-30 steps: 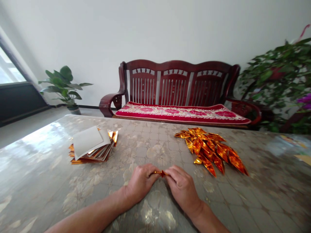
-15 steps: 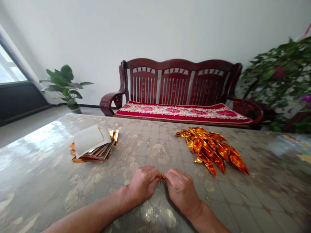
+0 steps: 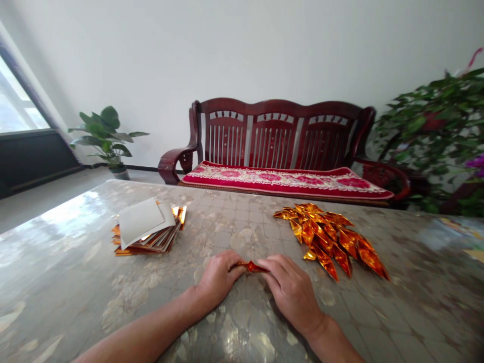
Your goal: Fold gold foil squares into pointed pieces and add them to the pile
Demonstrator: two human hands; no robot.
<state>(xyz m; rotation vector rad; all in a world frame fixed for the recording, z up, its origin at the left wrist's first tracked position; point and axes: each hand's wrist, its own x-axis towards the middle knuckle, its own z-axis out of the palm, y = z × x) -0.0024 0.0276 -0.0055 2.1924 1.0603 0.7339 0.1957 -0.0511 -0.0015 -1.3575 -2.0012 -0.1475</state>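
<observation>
A glossy patterned table point(image 3: 68, 282) fills the foreground, with a red wooden bench point(image 3: 280, 146) behind it. On the table a heap of folded gold foil shapes point(image 3: 333, 239) lies at the right, and a stack of foil sheets point(image 3: 145, 232) at the left. Between them, near the front edge, the left hand point(image 3: 219, 277) and right hand point(image 3: 293, 292) pinch either end of a small foil piece point(image 3: 252, 266) against the tabletop.

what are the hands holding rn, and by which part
A small folded gold foil piece, pinched between both hands: the left hand grips its left end, the right hand its right end.
</observation>
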